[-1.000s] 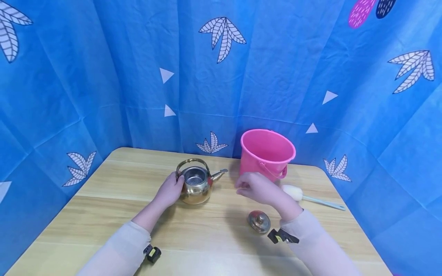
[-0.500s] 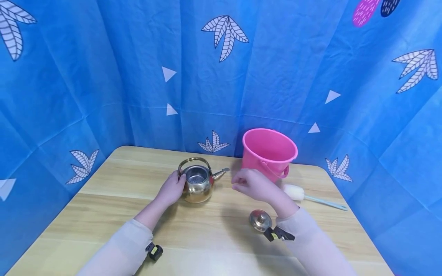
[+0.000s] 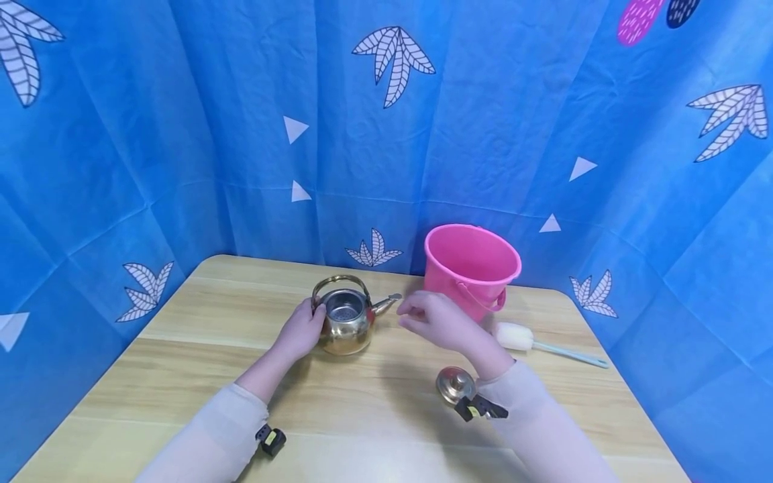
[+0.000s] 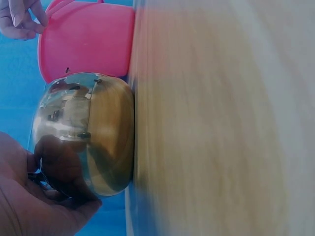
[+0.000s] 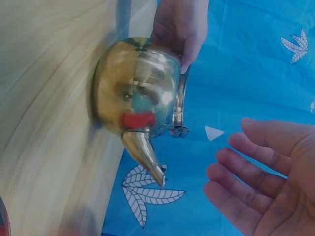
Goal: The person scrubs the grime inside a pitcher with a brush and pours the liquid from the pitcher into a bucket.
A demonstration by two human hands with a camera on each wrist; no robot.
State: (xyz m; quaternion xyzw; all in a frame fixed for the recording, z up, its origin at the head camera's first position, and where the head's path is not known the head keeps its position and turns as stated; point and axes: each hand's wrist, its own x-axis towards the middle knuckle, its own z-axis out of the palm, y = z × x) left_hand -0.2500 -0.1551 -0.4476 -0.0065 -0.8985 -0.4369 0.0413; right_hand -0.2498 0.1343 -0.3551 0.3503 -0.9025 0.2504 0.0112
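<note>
A shiny gold kettle (image 3: 345, 341) stands lidless on the wooden table, its inside and arched handle showing in the head view. My left hand (image 3: 300, 330) grips it on its left side, near the foot of the handle. In the left wrist view the thumb lies against the kettle's wall (image 4: 83, 132). To the right of the spout (image 5: 142, 152), my right hand (image 3: 437, 323) hovers above the table. Its fingers (image 5: 246, 191) are loosely bent and hold nothing, apart from the kettle. The kettle's round lid (image 3: 454, 384) lies on the table below my right wrist.
Behind my right hand stands a pink bucket (image 3: 443, 278) against the blue curtain (image 3: 260, 134). A sponge brush (image 3: 513, 337) with a pale blue handle lies to the right. The wooden table (image 3: 199, 376) has rounded back corners.
My right hand has drifted a little to the left, toward the kettle's spout. The left hand keeps its grip and the kettle stays in place. The head view has shifted slightly.
</note>
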